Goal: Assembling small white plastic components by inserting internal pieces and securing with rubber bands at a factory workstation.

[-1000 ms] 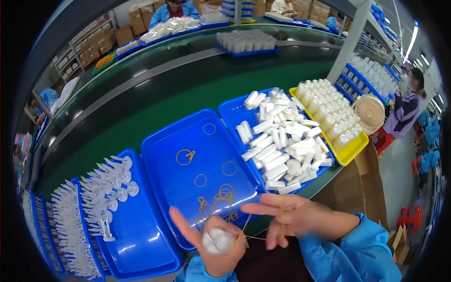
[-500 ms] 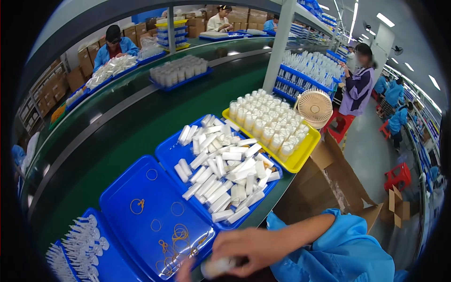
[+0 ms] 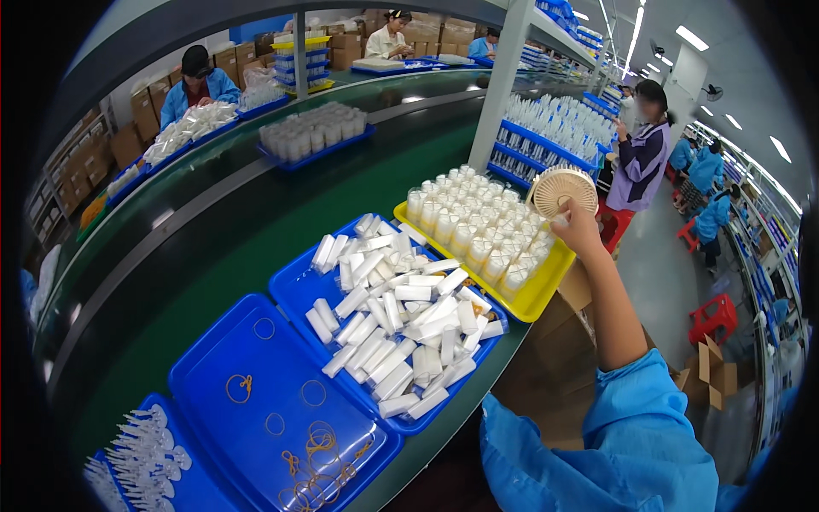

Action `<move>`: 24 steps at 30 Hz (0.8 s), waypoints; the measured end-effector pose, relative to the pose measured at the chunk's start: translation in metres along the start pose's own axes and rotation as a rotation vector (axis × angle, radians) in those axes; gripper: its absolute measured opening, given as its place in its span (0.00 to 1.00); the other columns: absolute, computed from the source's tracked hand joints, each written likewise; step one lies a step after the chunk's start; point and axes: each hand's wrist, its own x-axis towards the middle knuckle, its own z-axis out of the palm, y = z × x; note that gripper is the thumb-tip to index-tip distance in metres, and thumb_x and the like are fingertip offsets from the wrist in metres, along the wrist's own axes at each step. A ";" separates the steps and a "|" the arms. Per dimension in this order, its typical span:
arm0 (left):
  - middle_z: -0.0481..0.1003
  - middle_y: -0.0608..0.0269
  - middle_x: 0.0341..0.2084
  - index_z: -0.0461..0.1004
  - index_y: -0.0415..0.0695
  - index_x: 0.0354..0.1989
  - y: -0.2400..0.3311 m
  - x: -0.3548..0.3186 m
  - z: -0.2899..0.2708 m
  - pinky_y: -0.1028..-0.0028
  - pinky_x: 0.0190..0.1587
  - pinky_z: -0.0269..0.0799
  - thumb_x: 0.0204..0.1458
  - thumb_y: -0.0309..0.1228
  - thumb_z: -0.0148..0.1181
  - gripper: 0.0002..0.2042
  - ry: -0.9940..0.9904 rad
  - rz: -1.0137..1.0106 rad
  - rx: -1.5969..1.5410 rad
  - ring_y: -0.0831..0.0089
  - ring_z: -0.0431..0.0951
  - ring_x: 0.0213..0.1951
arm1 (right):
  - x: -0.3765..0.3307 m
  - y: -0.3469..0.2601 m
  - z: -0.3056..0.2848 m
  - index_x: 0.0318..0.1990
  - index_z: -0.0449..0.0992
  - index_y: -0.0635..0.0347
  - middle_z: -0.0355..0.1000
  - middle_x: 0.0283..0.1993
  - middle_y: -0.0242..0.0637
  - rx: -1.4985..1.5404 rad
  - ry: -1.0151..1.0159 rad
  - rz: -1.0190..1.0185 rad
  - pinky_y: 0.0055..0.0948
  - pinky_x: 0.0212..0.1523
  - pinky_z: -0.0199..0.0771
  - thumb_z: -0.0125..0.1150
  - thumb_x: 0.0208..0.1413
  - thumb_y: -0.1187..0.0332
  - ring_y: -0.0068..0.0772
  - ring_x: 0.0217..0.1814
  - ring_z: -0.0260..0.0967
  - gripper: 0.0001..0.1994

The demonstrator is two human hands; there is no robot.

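My right hand (image 3: 577, 229) reaches out over the far right corner of the yellow tray, its fingers bent together at the lower front of a small beige round fan (image 3: 563, 189). The fingertips overlap the fan's lower edge, and the exact grip is partly hidden. Beside the fan, the yellow tray (image 3: 539, 303) carries rows of clear cylinders with white and yellowish contents (image 3: 478, 224). My left hand is out of the picture.
Nearer, a blue tray (image 3: 294, 286) holds a heap of white blocks in clear wrap (image 3: 401, 320). Left of it, another blue tray (image 3: 230, 341) bears rubber bands (image 3: 320, 465). Clear plastic pieces (image 3: 149, 452) lie at lower left. A metal post (image 3: 505, 94) rises behind the yellow tray.
My right hand has gone from the near tray edge, where it held a clear cylinder, up and right to the fan. The cylinder and the other fingertips at the lower edge are out of view.
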 end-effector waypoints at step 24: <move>0.69 0.54 0.37 0.65 0.37 0.35 0.141 -0.063 0.017 0.72 0.35 0.72 0.47 0.22 0.58 0.09 0.073 0.112 -1.452 0.68 0.74 0.34 | -0.062 -0.303 0.073 0.38 0.73 0.61 0.73 0.29 0.41 -0.105 -0.496 -1.261 0.37 0.31 0.73 0.52 0.46 0.74 0.42 0.34 0.74 0.10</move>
